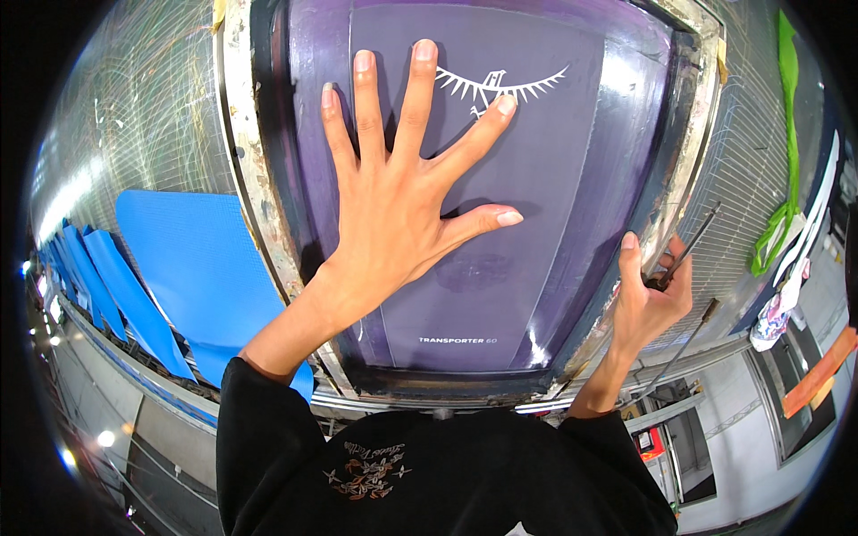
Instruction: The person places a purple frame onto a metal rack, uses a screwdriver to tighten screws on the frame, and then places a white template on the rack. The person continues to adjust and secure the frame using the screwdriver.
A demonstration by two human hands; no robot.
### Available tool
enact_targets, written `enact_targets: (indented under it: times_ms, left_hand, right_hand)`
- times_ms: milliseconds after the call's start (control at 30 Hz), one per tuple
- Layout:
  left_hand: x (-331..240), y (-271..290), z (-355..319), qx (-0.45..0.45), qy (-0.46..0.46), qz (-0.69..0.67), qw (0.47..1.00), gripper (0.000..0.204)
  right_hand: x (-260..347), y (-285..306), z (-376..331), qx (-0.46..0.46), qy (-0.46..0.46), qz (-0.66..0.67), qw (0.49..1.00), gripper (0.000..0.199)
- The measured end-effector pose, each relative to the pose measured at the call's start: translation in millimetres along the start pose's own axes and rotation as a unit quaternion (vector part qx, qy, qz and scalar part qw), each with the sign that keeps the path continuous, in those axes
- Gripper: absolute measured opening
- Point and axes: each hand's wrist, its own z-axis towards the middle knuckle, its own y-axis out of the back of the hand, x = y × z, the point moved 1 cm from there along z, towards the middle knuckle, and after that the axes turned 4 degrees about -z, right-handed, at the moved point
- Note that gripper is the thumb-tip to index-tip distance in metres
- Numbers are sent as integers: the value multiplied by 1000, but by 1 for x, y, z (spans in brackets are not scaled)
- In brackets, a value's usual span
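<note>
Frame [246, 125]: sides run forward | left grip [391, 205]: spread, released | right grip [654, 308]: clasping dark rod [698, 236], long axis pointing forward-right

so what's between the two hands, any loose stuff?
Head view: between the left hand and right hand lie just the purple printing screen's surface and its dark border; no loose objects show.

The left hand [389, 201] is held palm down — fingers [417, 98] and thumb [478, 220] spread wide, forearm [297, 323] slanted inward; the right hand [651, 313] is half curled, its thumb extended forward.
</note>
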Motion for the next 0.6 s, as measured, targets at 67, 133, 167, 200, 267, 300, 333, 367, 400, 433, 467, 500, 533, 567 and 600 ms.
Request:
enact_targets:
  times_ms: [67, 133, 167, 200, 267, 300, 333, 367, 400, 433, 467, 500, 533, 567, 600]
  left_hand:
    - [0, 0, 0, 1, 1, 0, 1000, 88]
    - [0, 0, 0, 1, 1, -1, 1000, 88]
    - [0, 0, 0, 1, 1, -2, 1000, 88]
    - [0, 1, 0, 1, 2, -3, 1000, 88]
    - [0, 0, 0, 0, 0, -4, 1000, 88]
    - [0, 0, 0, 0, 0, -4, 1000, 88]
    - [0, 0, 0, 1, 0, -3, 1000, 88]
    - [0, 1, 0, 2, 0, -3, 1000, 88]
    - [0, 1, 0, 3, 0, -2, 1000, 88]
    - [0, 1, 0, 4, 1, -2, 1000, 88]
    - [0, 1, 0, 5, 1, -2, 1000, 88]
    - [0, 1, 1, 5, 0, -2, 1000, 88]
    - [0, 1, 0, 4, 0, -2, 1000, 88]
    - [0, 0, 0, 4, 0, -3, 1000, 88]
    - [1, 0, -1, 3, 0, -3, 1000, 88]
  right_hand:
    - [1, 0, 0, 0, -3, 1, 1000, 41]
    - [2, 1, 0, 3, -5, 0, 1000, 40]
    - [2, 1, 0, 1, -2, 2, 1000, 40]
    - [1, 0, 0, 0, 1, 4, 1000, 41]
    - [2, 0, 0, 1, -2, 10, 1000, 41]
    - [4, 0, 0, 4, -8, 13, 1000, 41]
    - [4, 1, 0, 8, -14, 15, 1000, 41]
    - [4, 1, 0, 6, -9, 15, 1000, 42]
    - [3, 0, 0, 3, -5, 15, 1000, 42]
    - [2, 0, 0, 1, 0, 14, 1000, 42]
    - [1, 0, 0, 2, 1, 9, 1000, 42]
    - [0, 1, 0, 2, 3, 3, 1000, 43]
    - [-1, 1, 0, 4, 5, -2, 1000, 43]
    - [-2, 0, 1, 5, 10, -3, 1000, 43]
    - [-2, 0, 1, 6, 15, -4, 1000, 43]
